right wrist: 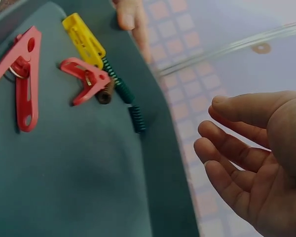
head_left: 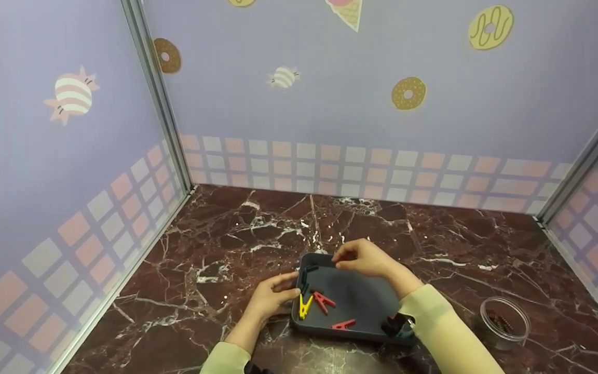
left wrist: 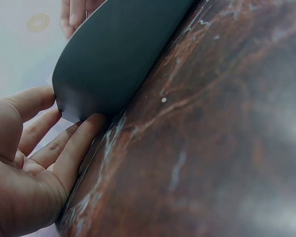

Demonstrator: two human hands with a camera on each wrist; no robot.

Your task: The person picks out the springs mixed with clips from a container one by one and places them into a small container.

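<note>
My left hand (head_left: 269, 296) grips the left wall of a dark grey tray (head_left: 366, 296), thumb at the rim and fingers against the outside. Above the tray's far edge, my right hand (head_left: 366, 257) holds nothing, its fingers loosely bent. A yellow clip (head_left: 304, 307) and a red clip (head_left: 324, 301) lie near the tray's left side. Another red clip (head_left: 343, 324) is by the near wall. Dark green springs (right wrist: 137, 119) lie along the left wall, and a brown spring (right wrist: 105, 93) sits partly under a red clip in the right wrist view.
To the right of the tray stands a clear round container (head_left: 505, 318) with dark coils inside. A marbled dark red tabletop (head_left: 216, 259) lies under everything. Patterned panels (head_left: 304, 114) enclose the back and sides.
</note>
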